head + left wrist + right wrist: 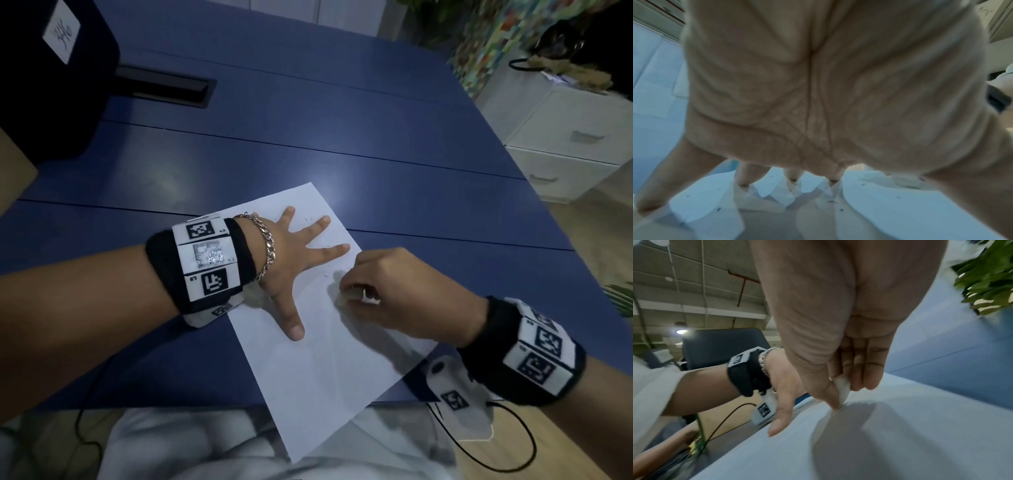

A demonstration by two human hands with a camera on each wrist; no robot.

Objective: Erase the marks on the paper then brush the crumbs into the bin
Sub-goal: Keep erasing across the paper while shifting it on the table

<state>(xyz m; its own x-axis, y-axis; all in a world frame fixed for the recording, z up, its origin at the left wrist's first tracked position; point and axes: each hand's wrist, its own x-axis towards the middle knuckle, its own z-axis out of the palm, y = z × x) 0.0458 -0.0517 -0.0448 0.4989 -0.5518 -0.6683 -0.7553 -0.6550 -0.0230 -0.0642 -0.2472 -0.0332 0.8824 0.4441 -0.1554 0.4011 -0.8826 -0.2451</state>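
Observation:
A white sheet of paper [325, 370] lies slanted on the blue table [342, 130], its near corner hanging over the front edge. My left hand [294, 253] lies flat on the sheet's upper part with fingers spread, holding it down. My right hand [356, 291] pinches a small white eraser [841, 390] between thumb and fingers, its tip against the paper [900, 434] just right of the left hand. Small dark crumbs [841, 209] lie scattered on the paper [900, 211] near the left hand's fingertips [793, 180]. A few short pencil marks [324, 275] show around the fingers.
A dark box with a white label [51, 68] stands at the table's back left, beside a black slot [164, 87] in the tabletop. White drawers [568, 144] stand off the right edge. Black cables [496, 442] hang below the front edge by my lap.

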